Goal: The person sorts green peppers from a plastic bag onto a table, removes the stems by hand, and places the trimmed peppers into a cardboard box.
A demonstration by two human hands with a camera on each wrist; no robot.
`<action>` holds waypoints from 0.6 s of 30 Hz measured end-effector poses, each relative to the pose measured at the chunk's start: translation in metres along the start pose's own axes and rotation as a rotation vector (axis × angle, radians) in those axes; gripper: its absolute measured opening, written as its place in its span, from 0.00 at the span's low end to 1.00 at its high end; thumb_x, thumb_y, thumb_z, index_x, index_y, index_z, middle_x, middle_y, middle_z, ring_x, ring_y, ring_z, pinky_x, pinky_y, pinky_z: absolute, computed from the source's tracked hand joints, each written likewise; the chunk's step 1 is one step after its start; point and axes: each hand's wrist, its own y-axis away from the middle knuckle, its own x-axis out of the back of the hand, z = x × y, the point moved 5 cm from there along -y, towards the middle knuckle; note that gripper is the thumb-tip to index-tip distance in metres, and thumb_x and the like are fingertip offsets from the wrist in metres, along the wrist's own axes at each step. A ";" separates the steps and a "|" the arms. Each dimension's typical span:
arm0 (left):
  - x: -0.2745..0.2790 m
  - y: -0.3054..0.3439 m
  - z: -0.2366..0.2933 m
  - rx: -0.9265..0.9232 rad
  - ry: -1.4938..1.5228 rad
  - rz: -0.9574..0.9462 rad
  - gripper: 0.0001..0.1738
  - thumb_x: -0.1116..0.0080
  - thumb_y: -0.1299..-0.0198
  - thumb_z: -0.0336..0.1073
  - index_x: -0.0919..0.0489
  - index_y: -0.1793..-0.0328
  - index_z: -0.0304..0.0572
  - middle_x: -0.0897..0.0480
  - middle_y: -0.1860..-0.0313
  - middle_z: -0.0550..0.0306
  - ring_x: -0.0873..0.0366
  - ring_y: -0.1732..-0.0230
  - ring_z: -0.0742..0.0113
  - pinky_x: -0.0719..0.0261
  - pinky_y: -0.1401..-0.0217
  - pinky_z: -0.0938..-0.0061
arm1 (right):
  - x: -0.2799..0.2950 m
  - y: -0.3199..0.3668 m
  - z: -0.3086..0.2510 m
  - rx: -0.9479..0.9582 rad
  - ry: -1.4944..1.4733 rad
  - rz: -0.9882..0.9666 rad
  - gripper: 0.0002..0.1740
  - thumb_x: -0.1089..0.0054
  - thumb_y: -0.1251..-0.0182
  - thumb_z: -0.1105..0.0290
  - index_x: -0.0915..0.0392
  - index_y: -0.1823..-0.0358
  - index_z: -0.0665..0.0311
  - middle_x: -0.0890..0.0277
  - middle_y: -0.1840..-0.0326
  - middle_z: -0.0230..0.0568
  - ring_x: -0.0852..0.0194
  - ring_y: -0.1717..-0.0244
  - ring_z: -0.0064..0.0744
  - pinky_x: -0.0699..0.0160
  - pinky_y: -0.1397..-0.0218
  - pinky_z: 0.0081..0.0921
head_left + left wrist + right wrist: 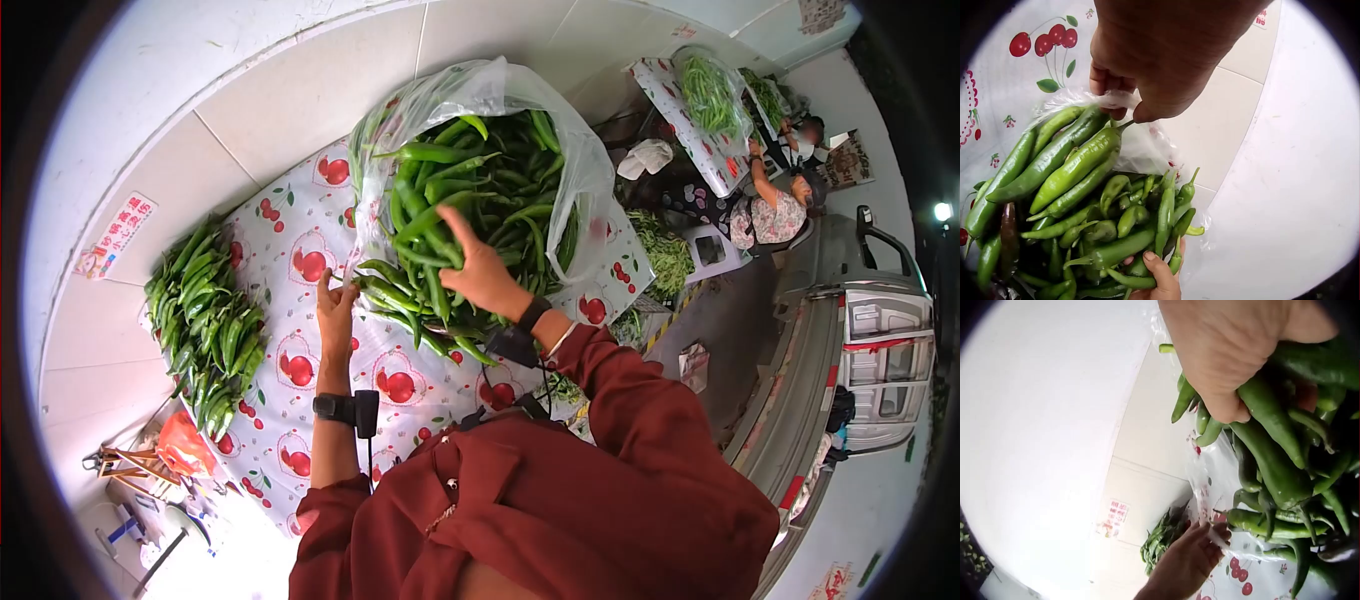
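Tiled wall [290, 110] — pale, curving

Site: vegetable market stall, seemingly roadside. Evidence: cherry-print worktop [285, 235] bearing heaped green peppers [205, 310]; second worktop [655, 85], with greens [708, 95], at 2 o'clock; vehicle [885, 318] at 3 o'clock; tiled wall [290, 110], 11 o'clock.

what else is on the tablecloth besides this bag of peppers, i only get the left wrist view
Observer: The head view shows a second heap of green peppers on the tablecloth. The left hand is between that heap and the bag.

Operator: ok and is anyone else nearby

Observer: Yes, in the head view at least one other person is beside another table, beyond the bag.
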 end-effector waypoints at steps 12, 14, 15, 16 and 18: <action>0.034 0.020 -0.014 0.107 -0.002 -0.053 0.33 0.51 0.41 0.28 0.46 0.29 0.35 0.20 0.58 0.51 0.25 0.66 0.74 0.28 0.64 0.82 | -0.105 0.007 -0.013 0.189 0.370 -0.211 0.43 0.43 0.52 0.74 0.48 0.31 0.48 0.33 0.66 0.46 0.30 0.62 0.48 0.27 0.60 0.40; 0.035 0.030 -0.020 0.135 0.070 -0.011 0.32 0.51 0.40 0.27 0.45 0.29 0.34 0.20 0.58 0.51 0.25 0.65 0.73 0.27 0.64 0.82 | -0.119 0.010 -0.011 0.184 0.304 -0.267 0.40 0.43 0.51 0.74 0.46 0.32 0.54 0.32 0.59 0.47 0.32 0.53 0.50 0.28 0.55 0.41; 0.036 0.035 -0.021 0.159 0.139 0.027 0.31 0.52 0.40 0.27 0.45 0.30 0.33 0.20 0.58 0.51 0.24 0.65 0.73 0.26 0.63 0.81 | -0.122 0.012 -0.009 0.182 0.304 -0.274 0.40 0.43 0.51 0.74 0.46 0.32 0.54 0.32 0.59 0.47 0.32 0.53 0.50 0.28 0.55 0.41; 0.037 0.038 -0.027 0.156 0.095 0.000 0.32 0.48 0.42 0.35 0.41 0.32 0.33 0.21 0.54 0.51 0.23 0.59 0.69 0.25 0.55 0.76 | -0.124 0.014 -0.011 0.246 0.297 -0.261 0.39 0.43 0.50 0.73 0.45 0.33 0.55 0.32 0.56 0.49 0.32 0.51 0.50 0.29 0.53 0.40; 0.041 0.039 -0.036 0.173 0.085 -0.024 0.32 0.48 0.42 0.35 0.40 0.32 0.33 0.21 0.54 0.51 0.23 0.59 0.68 0.25 0.55 0.75 | -0.121 0.019 -0.018 0.327 0.297 -0.196 0.30 0.42 0.49 0.70 0.34 0.41 0.60 0.30 0.52 0.50 0.32 0.48 0.49 0.29 0.49 0.39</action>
